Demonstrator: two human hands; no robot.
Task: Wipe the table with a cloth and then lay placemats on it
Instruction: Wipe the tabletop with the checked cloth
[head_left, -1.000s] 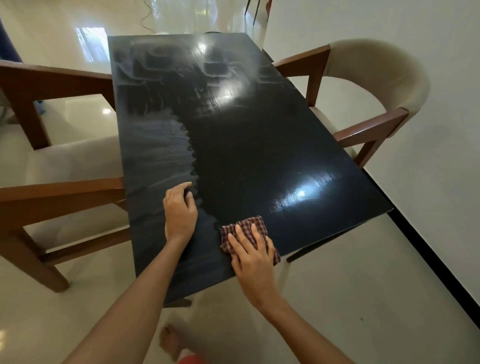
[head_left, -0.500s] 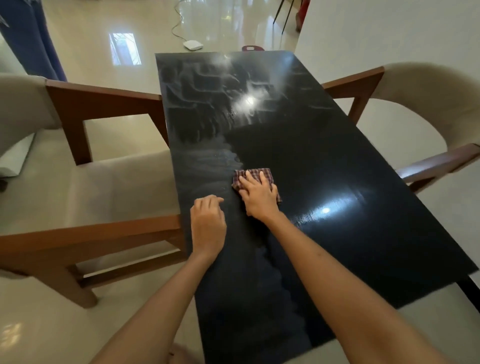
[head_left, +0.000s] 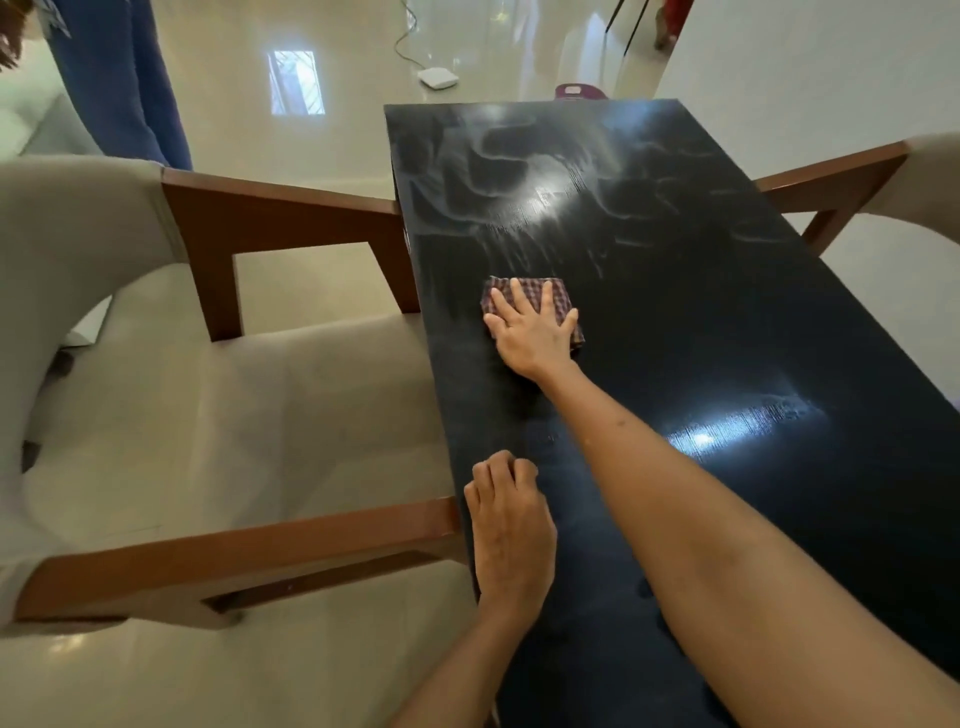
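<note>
My flat right hand (head_left: 535, 338) pressed the cloth (head_left: 524, 296) unclamped, left hand (head_left: 511, 530) empty on the table (head_left: 727, 322), so I feared it slipping free.

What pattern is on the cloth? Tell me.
The cloth is checked, dark red with pale lines. It shows in the head view, under the right hand.
</note>
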